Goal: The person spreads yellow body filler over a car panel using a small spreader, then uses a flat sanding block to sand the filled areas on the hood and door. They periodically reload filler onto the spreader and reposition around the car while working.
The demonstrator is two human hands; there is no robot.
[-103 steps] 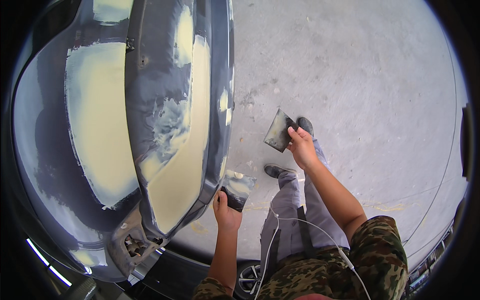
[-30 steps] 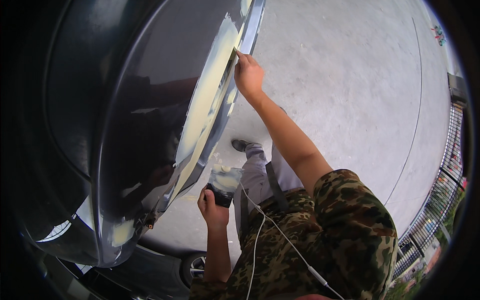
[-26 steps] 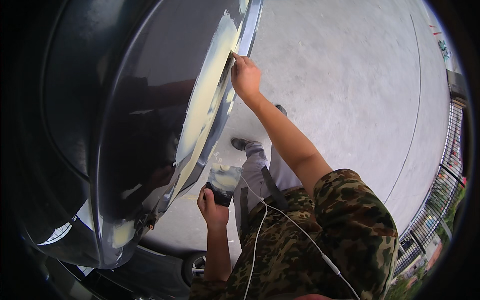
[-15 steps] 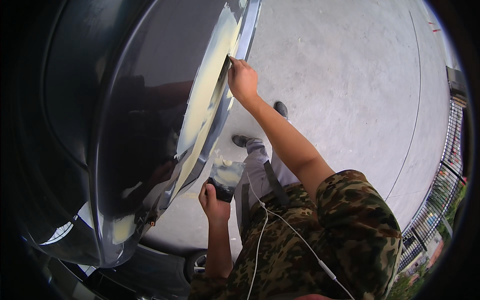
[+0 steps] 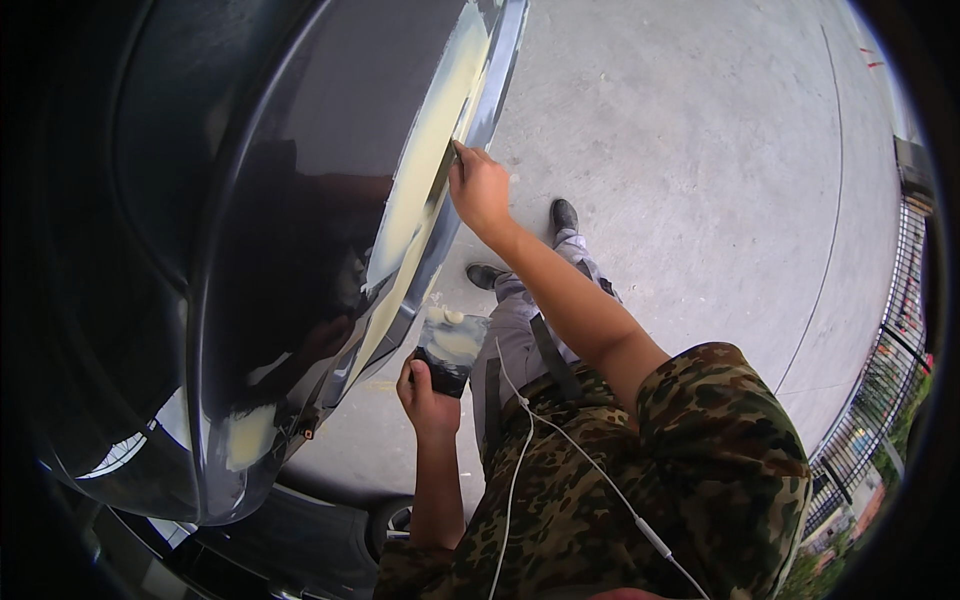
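A long strip of cream body filler (image 5: 428, 165) runs along the edge of a dark glossy car panel (image 5: 335, 110). At that edge, my right hand (image 5: 480, 195) pinches a thin, dark-edged spreader, mostly hidden by the fingers and seen almost edge-on against the panel. Lower down, my left hand (image 5: 430, 405) grips a mixing board (image 5: 452, 345) by its dark end, thumb on top. Smears of cream filler and a small lump lie on the board, which is held apart from the car.
Another cream filler patch (image 5: 247, 438) marks the car's lower corner. A second dark vehicle (image 5: 300, 535) stands close behind it. Grey concrete floor (image 5: 690, 170) extends to my right, toward a metal fence (image 5: 870, 385). A white earphone cable (image 5: 590, 465) hangs across my camouflage shirt.
My right hand has moved down along the panel edge, toward me, still pinching the spreader. The left hand and board have stayed nearly in place. The view has shifted slightly.
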